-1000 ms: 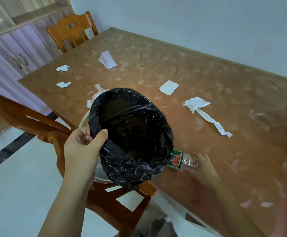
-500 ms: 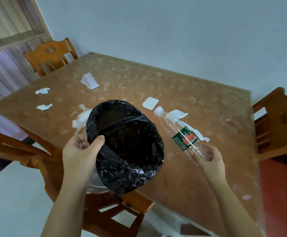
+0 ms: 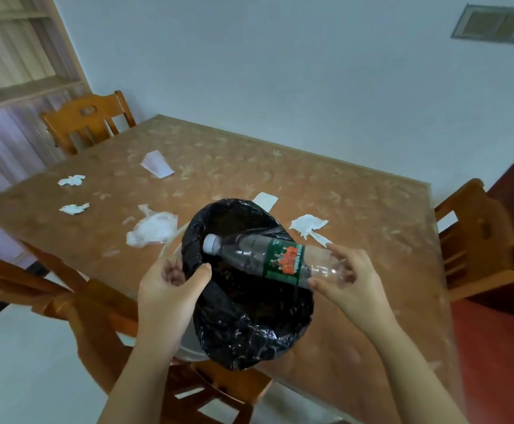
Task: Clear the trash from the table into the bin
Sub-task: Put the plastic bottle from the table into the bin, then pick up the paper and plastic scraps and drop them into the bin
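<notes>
Bottle (image 3: 268, 261) now over bin (image 3: 243, 325), right hand (image 3: 346, 281) holding

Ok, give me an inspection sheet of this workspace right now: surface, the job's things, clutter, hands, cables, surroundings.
Surface: brown patterned table, paper scraps scattered on it.
Job's things: clear plastic bottle, green label, white cap, lying across the mouth of the bin, which is lined with a black bag and held at the table's near edge.
Clutter: crumpled tissue; two small wads; folded paper; white card; torn paper strip.
Hands: left hand pinches the bin's rim; right hand holds the bottle's base.
Cables: nothing seen.
Surroundings: wooden chairs, cabinet, wall socket plate.
</notes>
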Demonstrator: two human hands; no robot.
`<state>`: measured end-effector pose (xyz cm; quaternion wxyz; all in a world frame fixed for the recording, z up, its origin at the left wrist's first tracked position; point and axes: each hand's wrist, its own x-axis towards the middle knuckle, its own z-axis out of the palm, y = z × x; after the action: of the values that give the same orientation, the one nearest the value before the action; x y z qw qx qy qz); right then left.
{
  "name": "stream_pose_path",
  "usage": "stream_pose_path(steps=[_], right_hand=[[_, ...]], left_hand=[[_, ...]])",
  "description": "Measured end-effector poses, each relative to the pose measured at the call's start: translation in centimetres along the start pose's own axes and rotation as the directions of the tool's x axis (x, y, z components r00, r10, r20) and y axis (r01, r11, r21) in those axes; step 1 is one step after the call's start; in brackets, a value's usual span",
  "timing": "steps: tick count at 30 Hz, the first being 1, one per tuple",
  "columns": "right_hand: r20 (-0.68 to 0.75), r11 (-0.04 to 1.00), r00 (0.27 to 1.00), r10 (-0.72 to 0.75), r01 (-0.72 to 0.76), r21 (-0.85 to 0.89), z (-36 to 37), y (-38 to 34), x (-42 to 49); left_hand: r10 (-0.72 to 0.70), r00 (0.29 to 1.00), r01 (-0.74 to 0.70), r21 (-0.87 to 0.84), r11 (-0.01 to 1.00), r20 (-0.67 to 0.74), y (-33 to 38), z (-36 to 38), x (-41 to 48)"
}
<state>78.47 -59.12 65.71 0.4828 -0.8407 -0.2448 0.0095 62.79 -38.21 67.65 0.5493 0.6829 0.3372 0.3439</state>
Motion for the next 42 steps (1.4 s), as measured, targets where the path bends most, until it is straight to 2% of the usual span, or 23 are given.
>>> stream_pose_path(steps=[7,13,18,23,28,35,42], right_hand=[[0.226,0.978,0.968,-0.11,0.146,-0.149,4.7,-3.0,-0.5],[0.254,0.966,0.957,-0.138,0.186,-0.178,5.1,-3.3,-1.9],[0.131,0.979,0.988,-0.078,0.101,-0.178,3.7,-1.2,-3.8],[0.027,0.981,0.999,0.03,-0.025,-0.19,0.9,2.5,-4.3],[-0.038,0.969,0.986,0.163,-0.167,-0.182,-1.8,7.4,-1.5],[0.027,0.957,0.976,0.218,-0.208,-0.201,-4.5,14.6,5.1],[0.131,0.935,0.947,0.293,-0.255,-0.246,-5.3,21.7,11.5]], left_hand=[[0.032,0.999,-0.032,-0.026,0.999,0.013,0.4,-1.3,-1.7],[0.01,1.0,-0.011,-0.082,0.997,-0.016,-0.1,-2.7,-2.2],[0.049,0.999,-0.051,-0.079,0.996,-0.024,-0.6,-2.1,-2.5],[0.028,0.999,-0.029,-0.089,0.996,-0.015,-0.6,-0.3,-2.4],[0.033,0.999,-0.033,0.008,0.999,-0.019,-0.3,3.7,-1.0],[0.08,0.996,-0.076,0.071,0.995,-0.049,1.3,10.8,0.6],[0.059,0.983,-0.035,0.137,0.99,-0.173,1.1,16.4,1.8]])
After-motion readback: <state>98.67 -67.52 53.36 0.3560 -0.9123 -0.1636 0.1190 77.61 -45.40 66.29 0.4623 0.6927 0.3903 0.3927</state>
